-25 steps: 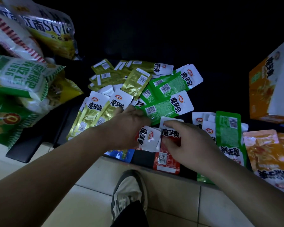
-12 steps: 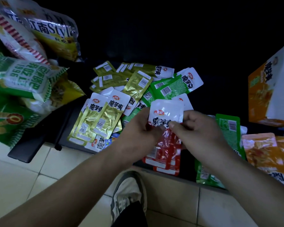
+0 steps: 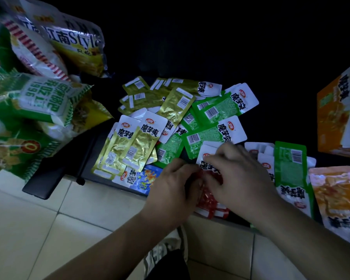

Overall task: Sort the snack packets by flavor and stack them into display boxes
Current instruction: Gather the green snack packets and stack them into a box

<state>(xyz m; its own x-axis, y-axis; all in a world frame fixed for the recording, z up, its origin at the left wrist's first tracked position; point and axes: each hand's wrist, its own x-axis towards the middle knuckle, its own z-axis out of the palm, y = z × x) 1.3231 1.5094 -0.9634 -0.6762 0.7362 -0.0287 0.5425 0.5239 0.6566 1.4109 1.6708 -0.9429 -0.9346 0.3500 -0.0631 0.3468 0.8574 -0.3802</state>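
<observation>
While both hands meet over the dark surface (image 3: 55, 178), we count one stack of red packets (image 3: 209, 199) between them. Our left hand (image 3: 170, 188) curls its fingers round the stack's left edge, and our right hand (image 3: 236, 178) grips it from the right, its fingertips on the white header. At least three red edges show at the bottom of the stack; the rest the hands hide.

Left of the hands lie two gold packets (image 3: 133, 146) face up and side by side, with the edges of more beneath them. Behind these is a heap of gold packets, backs up (image 3: 150, 96), too overlapped to count. We count at least four green packets (image 3: 212, 138) in the middle pile, touching one another, and one upright green packet (image 3: 290, 170) just right of our right hand. One blue packet (image 3: 143, 178) pokes out beside the left hand. Orange packets (image 3: 335, 193) overlap at the right edge, and we cannot tell how many there are.

One orange display box (image 3: 335, 118) stands at the far right. Four large snack bags (image 3: 42, 98) pile up at the left. One shoe (image 3: 164, 251) shows on the tiled floor (image 3: 49, 229).
</observation>
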